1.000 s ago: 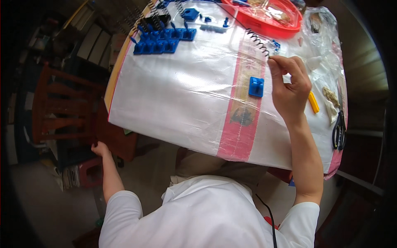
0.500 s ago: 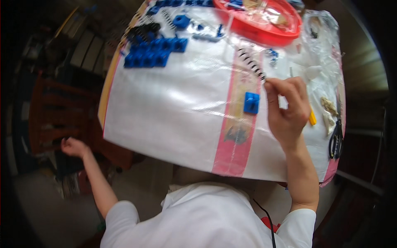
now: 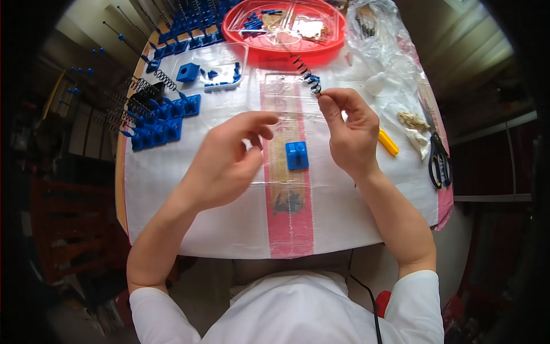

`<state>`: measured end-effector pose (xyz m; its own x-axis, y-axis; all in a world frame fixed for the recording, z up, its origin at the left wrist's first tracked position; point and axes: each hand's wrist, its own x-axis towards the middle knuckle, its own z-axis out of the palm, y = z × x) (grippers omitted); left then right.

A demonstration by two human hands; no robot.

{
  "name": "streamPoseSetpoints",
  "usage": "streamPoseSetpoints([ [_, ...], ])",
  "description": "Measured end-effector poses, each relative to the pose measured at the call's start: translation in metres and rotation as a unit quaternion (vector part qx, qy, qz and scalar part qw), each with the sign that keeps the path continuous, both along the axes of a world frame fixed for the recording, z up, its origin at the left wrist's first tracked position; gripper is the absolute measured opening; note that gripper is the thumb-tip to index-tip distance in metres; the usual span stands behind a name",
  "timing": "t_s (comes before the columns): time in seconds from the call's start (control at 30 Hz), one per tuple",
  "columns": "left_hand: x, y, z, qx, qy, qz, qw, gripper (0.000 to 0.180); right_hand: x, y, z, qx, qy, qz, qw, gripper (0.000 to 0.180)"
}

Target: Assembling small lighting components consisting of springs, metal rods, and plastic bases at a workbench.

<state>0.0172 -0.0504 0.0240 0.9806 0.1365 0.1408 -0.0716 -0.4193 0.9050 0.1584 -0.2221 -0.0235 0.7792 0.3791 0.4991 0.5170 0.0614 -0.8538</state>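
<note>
Pinched only at its tip by the right hand [image 3: 349, 135], the black spring [image 3: 303, 70] could slip free before the loose-fingered, empty left hand [image 3: 229, 157] steadies it.

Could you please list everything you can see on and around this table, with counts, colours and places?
table: one, under a white and pink plastic cover, centre
blue block: one, on the pink stripe between the hands
spring: one, black with a blue tip, pinched by the right hand
red tray: one, far edge, holding blue bits and clear bags
clear tray: one, left of the red tray, blue parts inside
assembled blue blocks with springs: many, far left
yellow piece: one, right of the right hand
scissors: one, black, right edge
left hand: open, above the table, holding nothing
right hand: holding the spring's end
</note>
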Motion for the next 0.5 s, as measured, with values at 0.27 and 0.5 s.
streamPoseSetpoints([
  [0.27, 0.035, -0.009, -0.032, -0.076, -0.07, 0.006, 0.995, 0.053, 0.004, 0.001, 0.009, 0.188, 0.168, 0.067, 0.966, 0.015],
  [0.5, 0.049, -0.01, -0.027, -0.157, -0.077, 0.051, 0.983, 0.045, 0.009, -0.009, 0.033, 0.183, 0.121, 0.06, 0.974, 0.011],
])
